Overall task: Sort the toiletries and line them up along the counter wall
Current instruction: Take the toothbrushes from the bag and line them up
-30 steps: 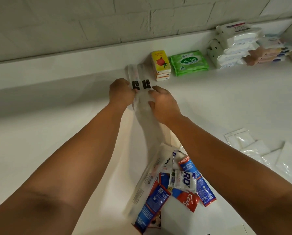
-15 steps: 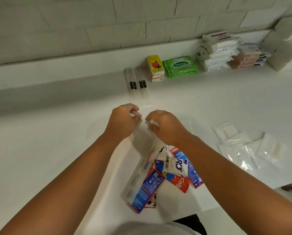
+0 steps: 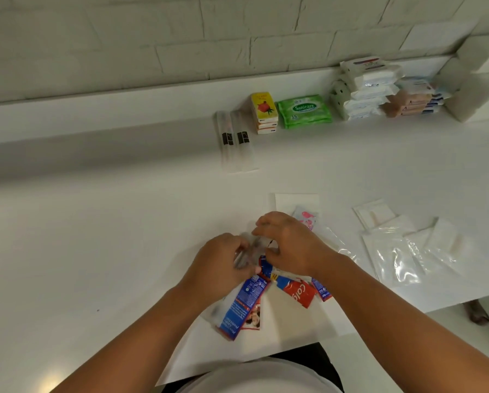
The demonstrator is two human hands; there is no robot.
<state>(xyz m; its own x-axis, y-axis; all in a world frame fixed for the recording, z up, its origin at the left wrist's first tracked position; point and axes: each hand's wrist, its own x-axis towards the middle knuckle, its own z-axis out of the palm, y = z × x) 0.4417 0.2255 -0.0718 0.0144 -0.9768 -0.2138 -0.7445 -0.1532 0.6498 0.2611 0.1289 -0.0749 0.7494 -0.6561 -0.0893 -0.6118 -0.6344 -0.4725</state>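
Observation:
My left hand [image 3: 220, 265] and my right hand [image 3: 291, 245] meet over the pile of toothpaste sachets [image 3: 297, 293] near the counter's front edge. Both pinch a clear-wrapped toothbrush packet [image 3: 250, 251] that lies across the pile; my fingers hide much of it. A blue toothpaste sachet [image 3: 243, 304] sticks out below my left hand. Along the wall lie two clear toothbrush packets [image 3: 234, 140], a stack of yellow soap boxes [image 3: 263, 112], a green Sanicare wipes pack [image 3: 304, 110], stacked white tissue packs [image 3: 362, 89] and peach packs [image 3: 410, 102].
Several clear and white flat packets [image 3: 393, 259] are spread on the counter to the right of my hands. A pink-printed sachet [image 3: 305, 218] lies just behind my right hand. White boxes [image 3: 478, 89] stand at the far right by the wall.
Both hands let go of the two toothbrush packets at the wall, drew back to the pile near the front edge and took hold of another clear packet.

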